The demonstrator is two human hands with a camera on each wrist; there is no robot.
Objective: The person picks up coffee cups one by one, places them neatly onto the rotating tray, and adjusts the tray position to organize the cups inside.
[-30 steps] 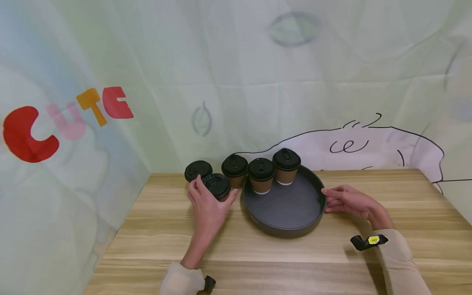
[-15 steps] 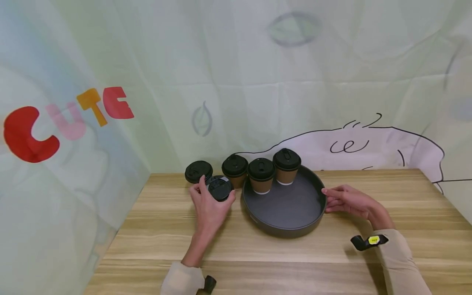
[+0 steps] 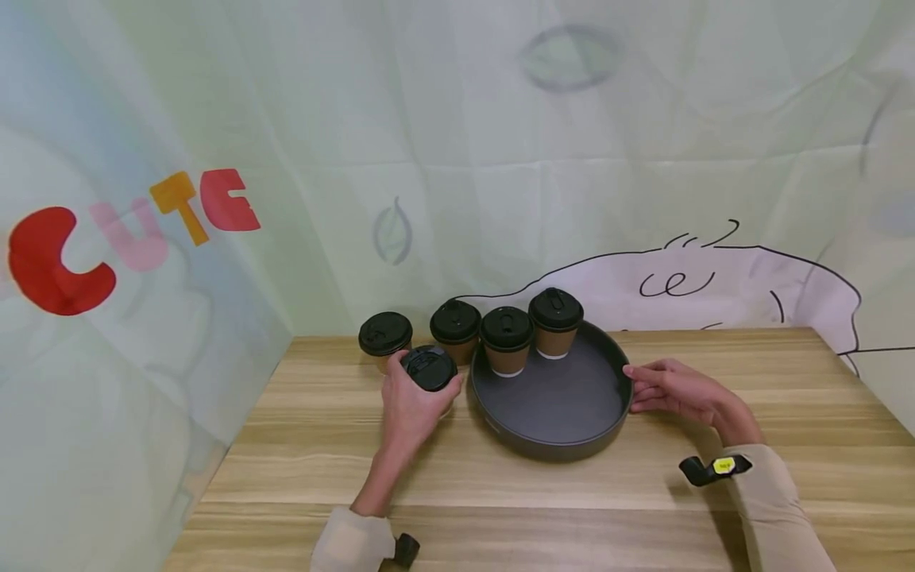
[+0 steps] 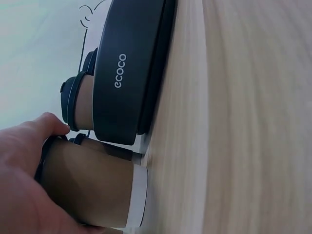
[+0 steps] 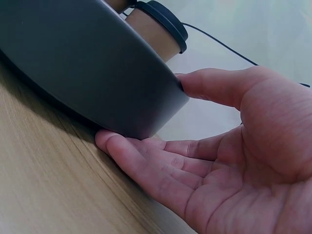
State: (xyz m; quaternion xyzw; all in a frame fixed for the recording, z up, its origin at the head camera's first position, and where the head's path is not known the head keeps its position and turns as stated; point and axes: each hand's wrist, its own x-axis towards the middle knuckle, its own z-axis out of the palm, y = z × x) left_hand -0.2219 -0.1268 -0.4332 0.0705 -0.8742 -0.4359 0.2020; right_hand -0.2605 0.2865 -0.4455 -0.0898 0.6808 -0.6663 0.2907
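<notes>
My left hand (image 3: 413,409) grips a brown paper coffee cup (image 4: 92,183) with a black lid (image 3: 429,368), left of the dark grey round pan (image 3: 561,417). Whether the cup's white base touches the table cannot be told. Two similar lidded cups, a front cup (image 3: 507,357) and a back cup (image 3: 555,338), stand inside the pan at its left and back. On the pan's right side my right hand (image 3: 679,393) pinches the wall, its thumb on the rim and the fingers (image 5: 146,165) low against the base.
Two more lidded cups stand on the wooden table (image 3: 529,532): a left cup (image 3: 385,334) behind my left hand and another cup (image 3: 456,327) close to the pan's left edge. A printed curtain (image 3: 457,175) hangs behind the table.
The cup in my left hand has moved slightly right and toward me, away from the left cup, tilting on the way. My right hand and the pan have stayed still.
</notes>
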